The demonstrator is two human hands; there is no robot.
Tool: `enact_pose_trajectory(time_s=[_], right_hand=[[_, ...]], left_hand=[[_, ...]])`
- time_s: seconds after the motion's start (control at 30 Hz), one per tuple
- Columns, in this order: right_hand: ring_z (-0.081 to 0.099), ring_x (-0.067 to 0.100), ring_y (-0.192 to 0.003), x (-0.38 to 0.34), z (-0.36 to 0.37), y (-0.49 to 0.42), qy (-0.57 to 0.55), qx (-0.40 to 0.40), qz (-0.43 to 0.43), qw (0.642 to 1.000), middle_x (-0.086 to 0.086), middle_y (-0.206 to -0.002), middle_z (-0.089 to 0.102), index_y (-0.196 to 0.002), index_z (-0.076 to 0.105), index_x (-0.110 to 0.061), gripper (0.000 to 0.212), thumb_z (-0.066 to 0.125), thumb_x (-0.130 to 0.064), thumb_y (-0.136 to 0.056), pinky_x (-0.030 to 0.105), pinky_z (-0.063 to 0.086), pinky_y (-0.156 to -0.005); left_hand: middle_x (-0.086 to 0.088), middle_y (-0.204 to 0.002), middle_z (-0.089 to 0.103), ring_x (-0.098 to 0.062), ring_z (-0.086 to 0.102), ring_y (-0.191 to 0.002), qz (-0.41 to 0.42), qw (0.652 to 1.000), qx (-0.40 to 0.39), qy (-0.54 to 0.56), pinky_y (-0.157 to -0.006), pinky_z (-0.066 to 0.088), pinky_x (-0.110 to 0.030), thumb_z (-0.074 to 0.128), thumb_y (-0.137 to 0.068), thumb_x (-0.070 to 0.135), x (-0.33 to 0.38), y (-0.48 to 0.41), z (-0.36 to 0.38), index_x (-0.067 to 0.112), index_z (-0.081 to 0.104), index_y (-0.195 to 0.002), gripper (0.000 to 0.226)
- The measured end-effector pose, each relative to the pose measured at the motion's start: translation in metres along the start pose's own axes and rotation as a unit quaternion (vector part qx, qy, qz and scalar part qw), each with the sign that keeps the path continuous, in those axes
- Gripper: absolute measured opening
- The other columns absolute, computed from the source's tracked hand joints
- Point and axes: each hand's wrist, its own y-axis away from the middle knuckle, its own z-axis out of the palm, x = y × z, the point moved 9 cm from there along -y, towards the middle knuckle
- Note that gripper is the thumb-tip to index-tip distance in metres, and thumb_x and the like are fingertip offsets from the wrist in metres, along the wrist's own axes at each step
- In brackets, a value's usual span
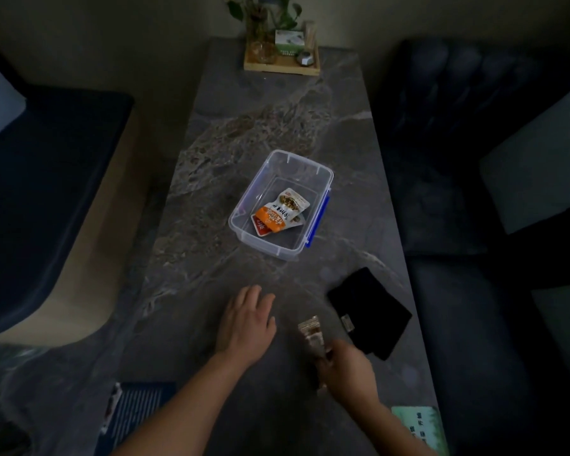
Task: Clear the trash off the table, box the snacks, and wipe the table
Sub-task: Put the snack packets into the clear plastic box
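Observation:
A clear plastic box (323, 174) with blue side latches stands in the middle of the dark marble table (211, 179). Inside it lie two snack packets (282, 212), one orange and white, one red under it. My right hand (346, 365) is shut on a small brownish snack packet (311, 330), held just above the table's near part. My left hand (247, 324) hovers flat beside it, fingers spread, holding nothing. A folded black cloth (369, 311) lies on the table just right of my right hand.
A wooden tray (280, 69) with a plant vase, a tissue box and small items sits at the far end. Dark sofas flank the table on both sides. A blue booklet (139, 413) lies at the near left edge, a green card (422, 426) at the near right.

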Motion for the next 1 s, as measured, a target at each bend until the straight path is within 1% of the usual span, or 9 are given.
enact_pose_trajectory(time_s=[0.1,0.2,0.3,0.4,0.53,0.63,0.77,0.9,1.0], right_hand=[[0.063,0.007,-0.068,0.006,-0.030,-0.013,-0.069,0.046,0.017,0.996,-0.010,-0.076,0.066,-0.089,0.067,-0.028,0.006,0.072,-0.028,-0.087,0.034,0.056,-0.066],[0.064,0.012,-0.069,-0.002,-0.063,-0.031,-0.109,0.083,0.010,0.991,-0.007,-0.076,0.068,-0.085,0.067,-0.022,0.011,0.077,-0.024,-0.084,0.036,0.054,-0.064],[0.066,0.008,-0.071,-0.024,-0.091,-0.052,-0.167,0.097,-0.002,0.981,-0.006,-0.079,0.069,-0.085,0.064,-0.028,0.014,0.077,-0.023,-0.086,0.032,0.055,-0.067],[0.069,0.012,-0.077,-0.057,-0.116,-0.077,-0.209,0.094,-0.025,0.973,-0.003,-0.086,0.070,-0.089,0.063,-0.030,0.013,0.074,-0.023,-0.088,0.039,0.060,-0.072],[0.070,0.015,-0.077,-0.109,-0.142,-0.113,-0.234,0.101,-0.069,0.965,-0.002,-0.086,0.071,-0.090,0.064,-0.028,0.011,0.074,-0.022,-0.089,0.042,0.060,-0.070],[0.070,0.016,-0.072,-0.138,-0.148,-0.140,-0.237,0.101,-0.085,0.963,-0.001,-0.083,0.072,-0.086,0.065,-0.026,0.010,0.072,-0.020,-0.090,0.043,0.059,-0.066],[0.072,0.024,-0.081,-0.157,-0.140,-0.176,-0.230,0.079,-0.066,0.968,0.006,-0.091,0.074,-0.099,0.070,-0.013,0.011,0.070,-0.021,-0.092,0.054,0.060,-0.077],[0.072,0.021,-0.077,-0.170,-0.129,-0.195,-0.203,0.066,-0.071,0.974,0.006,-0.090,0.076,-0.098,0.071,-0.014,0.009,0.069,-0.022,-0.093,0.050,0.062,-0.075],[0.071,0.021,-0.074,-0.170,-0.127,-0.200,-0.174,0.072,-0.069,0.980,0.003,-0.085,0.074,-0.104,0.072,-0.013,0.021,0.069,-0.031,-0.093,0.050,0.061,-0.076]], left_hand=[[-0.013,-0.160,0.026,-0.032,0.019,-0.148,-0.002,0.999,-0.030,-0.037,-0.121,0.014,-0.054,0.041,-0.092,0.054,0.009,-0.010,0.020,0.028,0.029,-0.149,0.064],[-0.015,-0.162,0.020,-0.034,0.012,-0.150,-0.010,0.998,-0.035,-0.059,-0.121,0.006,-0.058,0.033,-0.092,0.059,0.010,-0.007,0.036,0.025,0.025,-0.153,0.070],[-0.017,-0.160,0.026,-0.035,0.018,-0.149,-0.002,0.998,-0.018,-0.058,-0.120,0.011,-0.059,0.037,-0.091,0.058,0.009,-0.004,0.042,0.023,0.030,-0.152,0.070],[-0.016,-0.160,0.028,-0.035,0.019,-0.149,-0.008,0.998,-0.012,-0.056,-0.119,0.012,-0.059,0.040,-0.089,0.059,0.008,-0.006,0.042,0.024,0.032,-0.150,0.071],[-0.016,-0.158,0.031,-0.036,0.020,-0.148,-0.005,0.999,-0.007,-0.036,-0.118,0.015,-0.059,0.046,-0.086,0.057,0.009,-0.007,0.040,0.024,0.036,-0.148,0.071],[-0.016,-0.157,0.032,-0.035,0.020,-0.148,-0.004,1.000,-0.003,-0.024,-0.118,0.015,-0.059,0.048,-0.086,0.056,0.008,-0.007,0.042,0.024,0.039,-0.147,0.070],[-0.016,-0.155,0.037,-0.037,0.026,-0.146,-0.004,1.000,0.007,-0.012,-0.117,0.020,-0.059,0.054,-0.082,0.054,0.007,-0.008,0.043,0.023,0.045,-0.143,0.070],[-0.016,-0.154,0.039,-0.036,0.027,-0.145,-0.001,1.000,0.016,-0.006,-0.114,0.024,-0.061,0.056,-0.080,0.054,0.007,-0.007,0.042,0.023,0.047,-0.143,0.070],[-0.016,-0.154,0.038,-0.036,0.026,-0.146,0.001,1.000,0.017,-0.007,-0.115,0.022,-0.061,0.055,-0.080,0.055,0.007,-0.007,0.043,0.023,0.046,-0.143,0.071]])
